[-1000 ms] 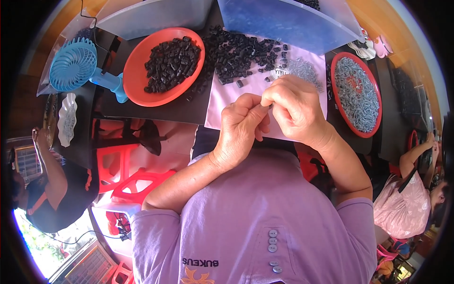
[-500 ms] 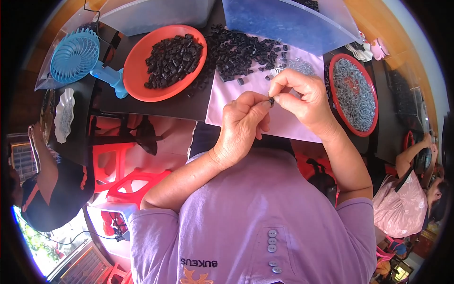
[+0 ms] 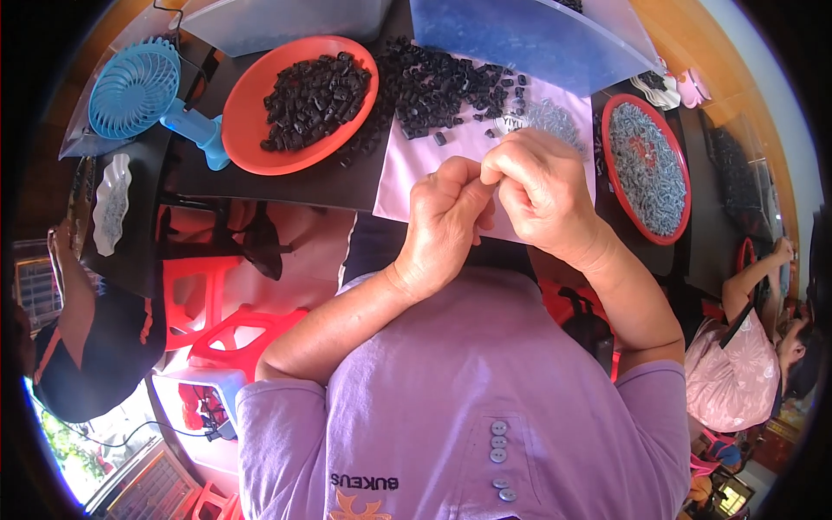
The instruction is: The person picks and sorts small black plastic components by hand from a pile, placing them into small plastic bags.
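The purple shirt [image 3: 416, 373] of the person at work fills the near side, below the pink cloth [image 3: 403, 186]. Over the near part of that cloth, the left hand [image 3: 444, 221] and the right hand [image 3: 546, 195] meet, thumbs and forefingers touching. The grip of each hand is pressed together, the right one with its fingers curled inward; what lies between the fingertips is hidden, so I cannot tell what is pinched. Red stools [image 3: 251, 338] stand below and left of the cloth, lower than the dark tabletop [image 3: 295, 191].

Beyond the hands, small silvery-grey parts [image 3: 555, 121] lie on the cloth's right side. Loose black pieces [image 3: 442, 87] are strewn over its far left part and spill past its left edge. Left of the cloth, an orange-red bowl [image 3: 243, 143] sits tilted, heaped with similar black pieces; farther left is a blue fan [image 3: 134, 91]. Just right of the cloth, a red tray [image 3: 606, 143] is full of silvery-grey parts. At the cloth's far edge stands a bluish see-through bin [image 3: 520, 39]. Well apart from the cloth, co-workers sit to its left [image 3: 104, 347] and right [image 3: 732, 373].
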The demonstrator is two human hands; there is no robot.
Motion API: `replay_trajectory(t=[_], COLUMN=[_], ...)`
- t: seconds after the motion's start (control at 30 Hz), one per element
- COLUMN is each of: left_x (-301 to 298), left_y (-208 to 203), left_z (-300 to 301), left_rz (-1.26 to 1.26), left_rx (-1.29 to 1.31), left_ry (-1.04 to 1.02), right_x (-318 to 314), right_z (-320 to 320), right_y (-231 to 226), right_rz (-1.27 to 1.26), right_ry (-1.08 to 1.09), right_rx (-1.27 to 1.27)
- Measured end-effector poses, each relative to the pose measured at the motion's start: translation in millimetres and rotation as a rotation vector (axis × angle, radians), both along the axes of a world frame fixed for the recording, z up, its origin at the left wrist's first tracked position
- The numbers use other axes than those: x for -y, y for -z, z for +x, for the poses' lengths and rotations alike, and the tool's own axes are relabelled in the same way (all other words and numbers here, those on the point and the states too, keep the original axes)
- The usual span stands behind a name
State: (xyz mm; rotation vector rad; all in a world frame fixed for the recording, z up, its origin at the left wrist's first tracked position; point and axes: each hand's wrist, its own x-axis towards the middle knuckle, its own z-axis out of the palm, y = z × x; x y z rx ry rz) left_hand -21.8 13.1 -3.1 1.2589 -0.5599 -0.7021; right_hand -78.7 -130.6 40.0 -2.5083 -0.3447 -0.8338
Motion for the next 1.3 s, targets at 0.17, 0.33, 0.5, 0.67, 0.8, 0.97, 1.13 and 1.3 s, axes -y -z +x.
replay_trajectory(t=[0.17,0.33,0.5,0.67,0.8,0.97,1.13,1.3], left_x=[1,5,4,2,2,2,0,6], left_y=[4,8,4,-3,0,-1,-1,1], left_z=[-1,-3,-5,-1,-2,-2,-2,-4], left_rz=[-0.017,-0.074,-0.031,0.031,0.015,0.024,0.005,-0.094], left_rx=[0.026,0.036,0.025,0.062,0.001,-0.022,0.014,-0.026], left_ry=[-0.024,-0.077,-0.059,-0.011,-0.007,-0.021,-0.030,-0.124], right_x=[-4,-10,-4,6,0,-3,-16,-28], right_z=[-2,-4,-5,-4,-4,-8,-15,-16], right_y=[3,6,5,-2,-8,5,21,30], right_rz=[-0.047,-0.242,-0.145,-0.042,-0.291,-0.093,-0.070,-0.152], right_ry=[0.022,0.082,0.053,-0.035,-0.088,-0.006,0.110,0.197], right_rx=[0.033,0.098,0.074,-0.057,-0.014,0.019,0.195,0.278])
